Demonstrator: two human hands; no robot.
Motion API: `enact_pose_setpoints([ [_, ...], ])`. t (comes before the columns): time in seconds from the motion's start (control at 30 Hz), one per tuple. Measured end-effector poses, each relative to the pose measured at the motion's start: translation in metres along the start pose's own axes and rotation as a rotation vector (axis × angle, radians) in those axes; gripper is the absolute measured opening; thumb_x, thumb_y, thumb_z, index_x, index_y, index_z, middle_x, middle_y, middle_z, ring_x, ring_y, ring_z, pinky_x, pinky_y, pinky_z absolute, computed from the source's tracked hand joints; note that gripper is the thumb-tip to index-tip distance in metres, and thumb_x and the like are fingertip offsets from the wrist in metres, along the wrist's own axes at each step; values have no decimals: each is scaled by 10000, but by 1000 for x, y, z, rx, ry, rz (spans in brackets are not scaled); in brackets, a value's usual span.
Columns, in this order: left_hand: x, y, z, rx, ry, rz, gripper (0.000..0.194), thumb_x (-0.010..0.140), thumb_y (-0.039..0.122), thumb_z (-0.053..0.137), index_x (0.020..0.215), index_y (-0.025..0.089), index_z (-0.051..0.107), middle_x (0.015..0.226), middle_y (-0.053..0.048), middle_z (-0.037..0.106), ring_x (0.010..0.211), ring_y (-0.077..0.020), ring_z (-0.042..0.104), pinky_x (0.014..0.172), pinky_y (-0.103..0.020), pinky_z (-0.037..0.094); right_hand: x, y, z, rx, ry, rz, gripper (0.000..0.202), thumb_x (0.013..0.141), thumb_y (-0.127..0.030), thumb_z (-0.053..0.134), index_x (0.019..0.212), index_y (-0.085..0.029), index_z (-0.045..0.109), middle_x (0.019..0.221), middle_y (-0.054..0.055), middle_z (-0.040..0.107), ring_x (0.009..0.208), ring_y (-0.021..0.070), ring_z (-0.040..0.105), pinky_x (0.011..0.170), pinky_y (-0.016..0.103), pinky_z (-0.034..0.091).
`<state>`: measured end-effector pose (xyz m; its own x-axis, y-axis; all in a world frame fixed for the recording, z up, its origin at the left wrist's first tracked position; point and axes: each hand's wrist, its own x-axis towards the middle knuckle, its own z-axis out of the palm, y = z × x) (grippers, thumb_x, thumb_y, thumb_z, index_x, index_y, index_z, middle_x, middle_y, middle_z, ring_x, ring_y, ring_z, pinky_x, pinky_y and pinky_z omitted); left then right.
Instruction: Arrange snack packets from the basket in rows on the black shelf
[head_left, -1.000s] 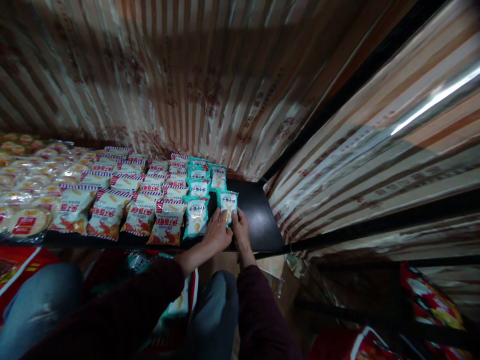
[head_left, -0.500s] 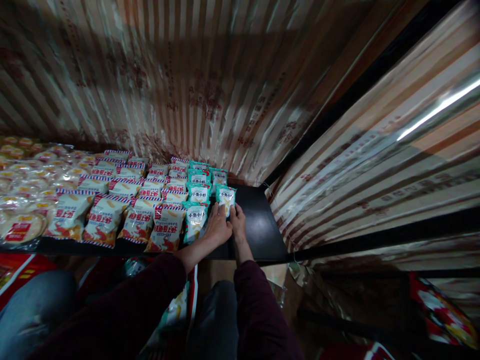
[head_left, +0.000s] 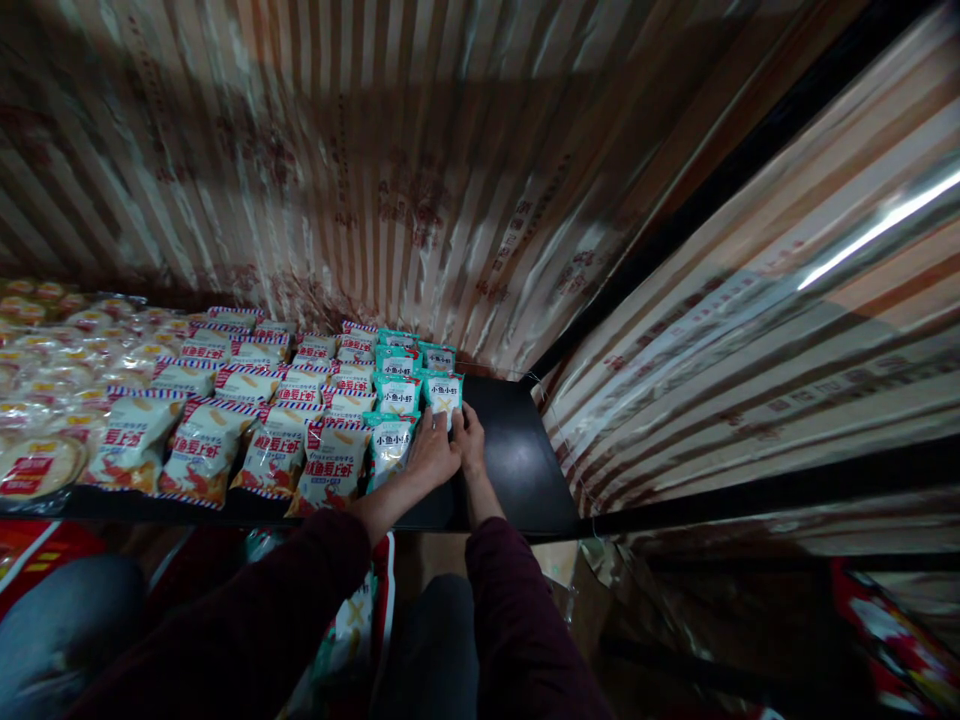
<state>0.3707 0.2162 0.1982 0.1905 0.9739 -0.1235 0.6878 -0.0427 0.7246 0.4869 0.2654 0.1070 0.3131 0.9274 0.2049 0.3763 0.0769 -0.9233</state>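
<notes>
A small teal-and-white snack bag (head_left: 443, 389) stands on the black shelf, leaning back, at the front of a short second column. My left hand (head_left: 434, 452) has its fingers on the bag's lower front. At its lower right edge are the bent fingers of my right hand (head_left: 470, 440), so the bag sits between both hands. Behind it is another teal bag (head_left: 438, 356). To the left runs a column of matching bags, the front teal bag (head_left: 391, 446) partly covered by my left wrist.
Rows of white-and-red snack bags (head_left: 196, 450) and clear-wrapped round crackers (head_left: 37, 462) fill the shelf's left side. The black shelf (head_left: 517, 455) continues right to a dark frame post (head_left: 559, 345). Striped plastic sheeting (head_left: 420, 190) hangs behind. Red packaging (head_left: 45, 555) lies below.
Both hands have shifted the teal bag slightly left, closer against the neighbouring column. The right hand's fingers have moved up beside its edge. The view has tilted a little.
</notes>
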Motion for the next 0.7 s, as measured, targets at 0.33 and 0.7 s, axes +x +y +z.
enact_pose_setpoints([
  [0.33,-2,1,0,68,-24,5,601,814,186,450,1392,62,335,1531,-196,187,1414,-288,196,1144,-358,209,2,-5,-2,-223,49,-31,506,831,-456,461,1219,-152,574,1250,135,589,1171,255,515,1036,430,354],
  [0.7,8,-4,10,63,-22,29,622,797,153,414,1396,17,316,1546,-175,157,1430,-294,118,1165,-380,158,31,-23,2,-87,-41,115,591,816,-586,484,1288,-233,533,1252,76,611,1193,236,531,1031,389,373],
])
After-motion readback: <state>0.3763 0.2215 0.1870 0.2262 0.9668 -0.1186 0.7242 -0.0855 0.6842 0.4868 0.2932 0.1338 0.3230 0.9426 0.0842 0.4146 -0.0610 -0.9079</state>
